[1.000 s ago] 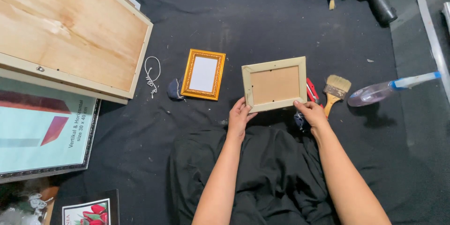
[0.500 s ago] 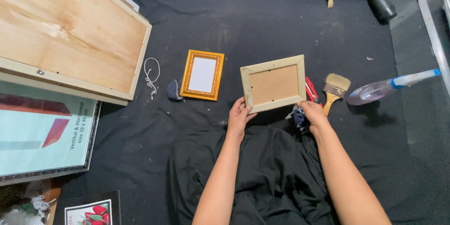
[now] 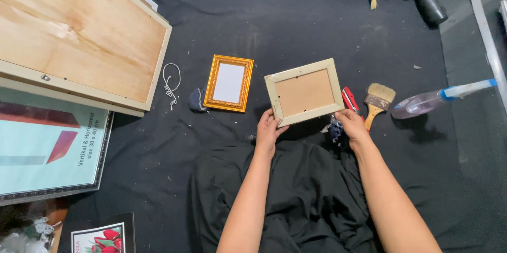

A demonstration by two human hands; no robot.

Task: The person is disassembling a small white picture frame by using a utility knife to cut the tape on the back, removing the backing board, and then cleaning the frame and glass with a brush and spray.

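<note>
Pale wood picture frame (image 3: 305, 92) lies back-side up, its brown backing board showing, long axis running left to right and tilted slightly up at the right. The left hand (image 3: 268, 131) pinches its lower left corner; the right hand (image 3: 351, 125) grips the lower right corner. It sits between a gold frame (image 3: 229, 82) and a paintbrush (image 3: 377, 100), over black cloth (image 3: 296, 15).

The scene was viewed from a single head-worn camera, aimed steeply down at a black cloth (image 3: 296, 26) spread on the floor. The forearms were seen close at the bottom edge. No second view was provided.
</note>
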